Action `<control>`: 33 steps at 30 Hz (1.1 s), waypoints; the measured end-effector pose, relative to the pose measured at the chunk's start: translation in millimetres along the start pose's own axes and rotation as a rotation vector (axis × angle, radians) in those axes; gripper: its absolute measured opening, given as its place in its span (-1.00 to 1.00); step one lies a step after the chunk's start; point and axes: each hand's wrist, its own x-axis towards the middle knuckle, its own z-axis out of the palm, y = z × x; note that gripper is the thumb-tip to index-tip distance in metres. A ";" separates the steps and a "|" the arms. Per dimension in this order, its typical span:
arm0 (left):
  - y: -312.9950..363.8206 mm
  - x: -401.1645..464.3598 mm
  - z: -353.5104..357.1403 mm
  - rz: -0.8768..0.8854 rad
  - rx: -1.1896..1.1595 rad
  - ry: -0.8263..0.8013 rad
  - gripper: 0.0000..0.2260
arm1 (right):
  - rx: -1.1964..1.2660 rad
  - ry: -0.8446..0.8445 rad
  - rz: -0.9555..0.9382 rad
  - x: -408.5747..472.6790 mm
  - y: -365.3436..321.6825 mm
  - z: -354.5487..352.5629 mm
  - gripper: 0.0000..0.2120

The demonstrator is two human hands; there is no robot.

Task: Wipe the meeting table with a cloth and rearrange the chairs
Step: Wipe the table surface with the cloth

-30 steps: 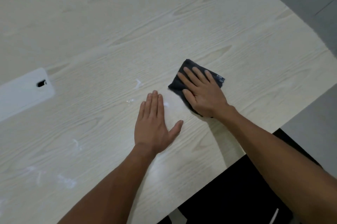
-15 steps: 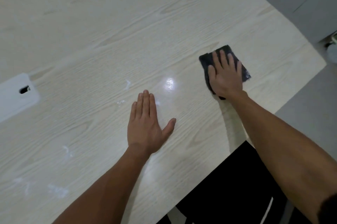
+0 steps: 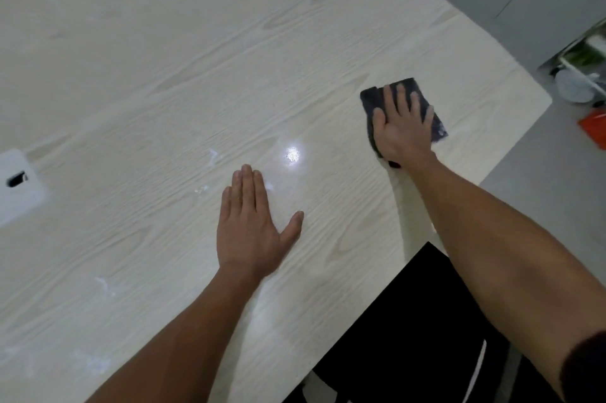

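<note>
The dark cloth [image 3: 372, 99] lies flat on the pale wood surface [image 3: 164, 58], at the right of the frame, not far from the surface's right edge. The right hand [image 3: 401, 128] lies on top of it with its fingers spread out, pushing it down. It is not squeezing the cloth, just pressing on it. The left hand [image 3: 254, 232] is flat and open on the bare surface in the middle of the frame, holding nothing.

The cloth looks thin, soft and light (it seems folded into a small pad). It will likely bunch up or slip if only one corner is pushed, so a flat palm on its middle is the best way to move it.

White smudges [image 3: 105, 287] show at the lower left, and a white box [image 3: 19, 192] sits at the left edge. That part probably needs wiping yet.
</note>
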 end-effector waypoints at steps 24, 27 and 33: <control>-84.5 -116.0 -15.9 -0.143 -0.022 0.002 0.10 | -0.035 -0.049 -0.467 -181.4 -124.4 59.0 -0.41; -84.2 -117.0 -12.1 -0.136 -0.046 0.030 0.09 | -0.023 -0.047 -0.332 -176.1 -90.9 46.8 -0.40; -86.0 -118.9 -8.0 -0.145 -0.047 0.071 0.09 | 0.020 -0.043 -0.271 -144.6 -175.1 58.0 -0.40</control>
